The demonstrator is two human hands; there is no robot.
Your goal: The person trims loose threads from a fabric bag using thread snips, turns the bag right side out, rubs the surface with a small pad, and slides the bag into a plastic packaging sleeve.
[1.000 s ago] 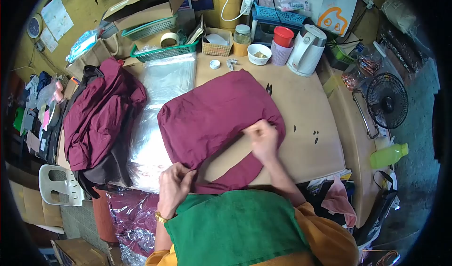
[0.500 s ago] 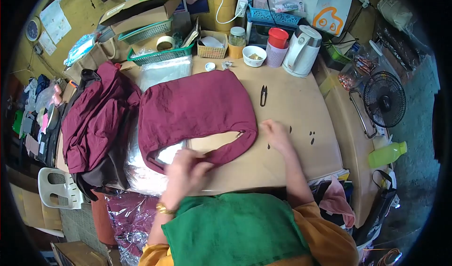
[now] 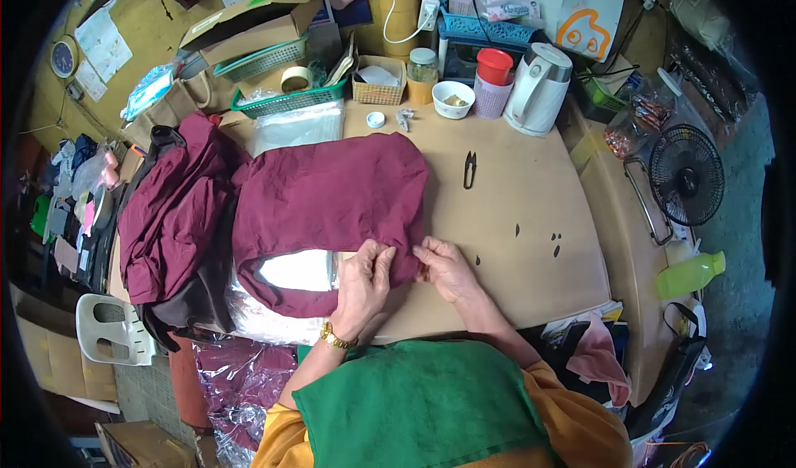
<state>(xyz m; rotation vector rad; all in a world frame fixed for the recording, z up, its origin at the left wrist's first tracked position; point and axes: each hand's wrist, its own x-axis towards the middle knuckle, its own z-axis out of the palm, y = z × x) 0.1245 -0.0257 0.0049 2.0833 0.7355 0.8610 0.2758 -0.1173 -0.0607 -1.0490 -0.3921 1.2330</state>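
Note:
A maroon cloth shoulder bag (image 3: 323,182) lies flat on the table, its strap (image 3: 294,302) curving round toward my body. My left hand (image 3: 362,284) is closed on the bag where the strap meets its right side. Close by, my right hand (image 3: 448,269) pinches the outer edge of the same part. Both sets of fingertips press on the cloth, and any small thing between them is hidden. Black thread snips (image 3: 470,170) lie beyond my right hand.
More maroon and black bags (image 3: 178,211) are heaped at the left. Clear plastic sleeves (image 3: 298,128) lie partly under the bag. A white kettle (image 3: 537,91), a bowl (image 3: 453,101) and baskets (image 3: 290,101) line the back. Several dark marks (image 3: 556,251) show on the tabletop at right.
My left hand has moved right and my right hand left and nearer; both now hold the strap's right end. The bag has shifted slightly left, with its right side bunched inward.

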